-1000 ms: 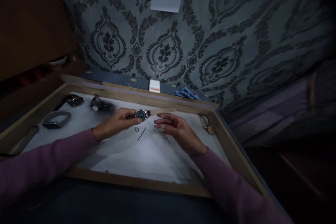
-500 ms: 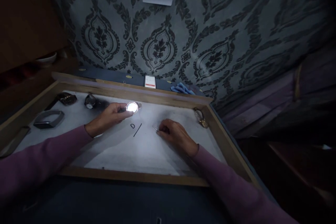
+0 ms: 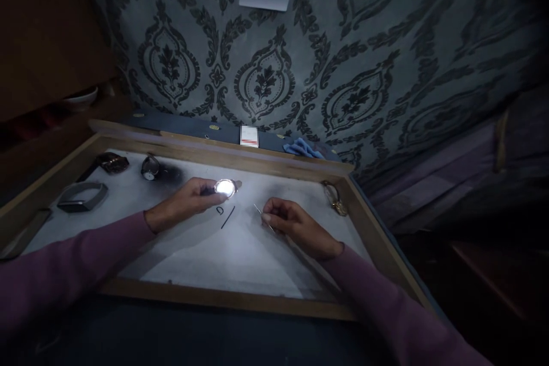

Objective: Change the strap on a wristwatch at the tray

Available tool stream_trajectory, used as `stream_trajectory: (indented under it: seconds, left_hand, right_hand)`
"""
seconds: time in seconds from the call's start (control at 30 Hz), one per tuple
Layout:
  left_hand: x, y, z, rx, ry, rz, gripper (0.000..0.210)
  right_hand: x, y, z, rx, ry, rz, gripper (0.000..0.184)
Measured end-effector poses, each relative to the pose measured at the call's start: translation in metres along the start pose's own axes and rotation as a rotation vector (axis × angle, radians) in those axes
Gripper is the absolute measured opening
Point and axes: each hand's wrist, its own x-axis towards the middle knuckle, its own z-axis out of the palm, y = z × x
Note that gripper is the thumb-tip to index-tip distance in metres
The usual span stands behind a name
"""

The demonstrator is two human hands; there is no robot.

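In my left hand (image 3: 186, 200) is a watch (image 3: 225, 187), pinched between thumb and fingers, its round face glaring white under the light. My right hand (image 3: 295, 223) is closed on a thin metal rod-like tool (image 3: 258, 209), which points up and left toward the watch without touching it; its exact kind is too small to tell. Below the watch, on the white tray floor, lie a small dark ring-shaped piece (image 3: 219, 211) and a thin black strip (image 3: 227, 217). Both hands are above the wood-edged tray (image 3: 214, 294).
Toward the left of the tray are a dark watch (image 3: 112, 163), a round-faced watch (image 3: 150, 167) and a grey band watch (image 3: 82, 197). A gold watch (image 3: 337, 201) lies at the right. Behind the rim are a small white box (image 3: 249, 136) and a blue cloth (image 3: 303, 147).
My left hand has brought the watch slightly right and nearer to me. In my right hand the metal tool has turned, and more of its length shows. The view has shifted a little.
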Motion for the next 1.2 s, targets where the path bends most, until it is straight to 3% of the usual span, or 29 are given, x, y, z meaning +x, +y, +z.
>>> stream_trajectory:
  seconds: [0.17,0.33,0.7,1.2]
  left_hand:
    - [-0.001,0.000,-0.001,-0.008,-0.022,-0.019,0.041]
    - [-0.001,0.006,0.002,-0.013,-0.026,-0.025,0.039]
    - [-0.002,0.003,-0.001,-0.007,-0.030,-0.061,0.035]
    - [0.001,-0.004,0.001,0.008,-0.102,-0.075,0.037]
  right_hand:
    - [0.001,-0.004,0.004,0.256,-0.056,0.044,0.035]
    - [0.001,-0.006,0.004,0.352,-0.082,0.040,0.037]
    - [0.001,-0.005,-0.006,0.404,0.064,0.028,0.033]
    - [-0.001,-0.006,-0.001,0.352,-0.037,0.002,0.031]
